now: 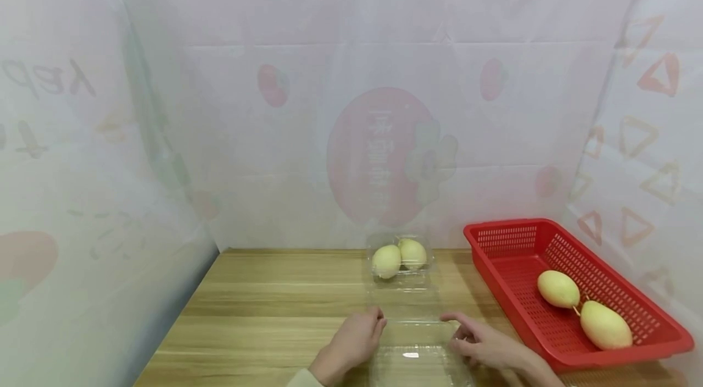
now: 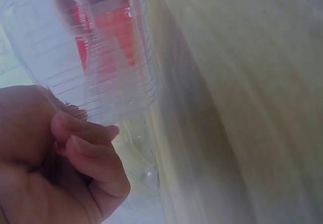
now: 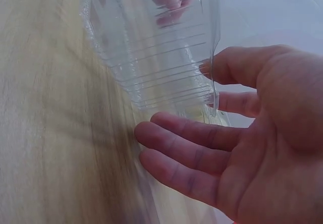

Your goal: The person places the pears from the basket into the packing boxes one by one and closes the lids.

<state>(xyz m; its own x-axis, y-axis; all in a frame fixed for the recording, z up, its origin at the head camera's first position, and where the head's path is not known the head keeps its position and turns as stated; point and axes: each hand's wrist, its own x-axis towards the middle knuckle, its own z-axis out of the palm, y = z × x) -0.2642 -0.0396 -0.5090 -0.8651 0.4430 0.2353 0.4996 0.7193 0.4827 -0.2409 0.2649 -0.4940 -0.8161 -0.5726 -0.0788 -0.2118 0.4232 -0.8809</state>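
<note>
An unfolded clear plastic clamshell box (image 1: pixel 420 368) lies at the table's front, its lid (image 1: pixel 403 303) stretching toward the back. At its left edge, my left hand (image 1: pixel 354 338) pinches the plastic between thumb and curled fingers; the left wrist view shows the ribbed wall (image 2: pixel 111 77) just beyond the fingertips. My right hand (image 1: pixel 486 341) holds the opposite rim with thumb and index finger. Its other fingers (image 3: pixel 186 148) extend loosely beneath that corner in the right wrist view. Behind the lid, a second clear box (image 1: pixel 403 274) contains two yellow pears (image 1: pixel 387 261).
A red slotted plastic basket (image 1: pixel 511 289) stands on the right, with two more yellow pears (image 1: pixel 606 326) at its near end. The wooden table (image 1: pixel 263 301) meets a printed white curtain (image 1: pixel 285 191) behind, and similar curtains hang on both sides.
</note>
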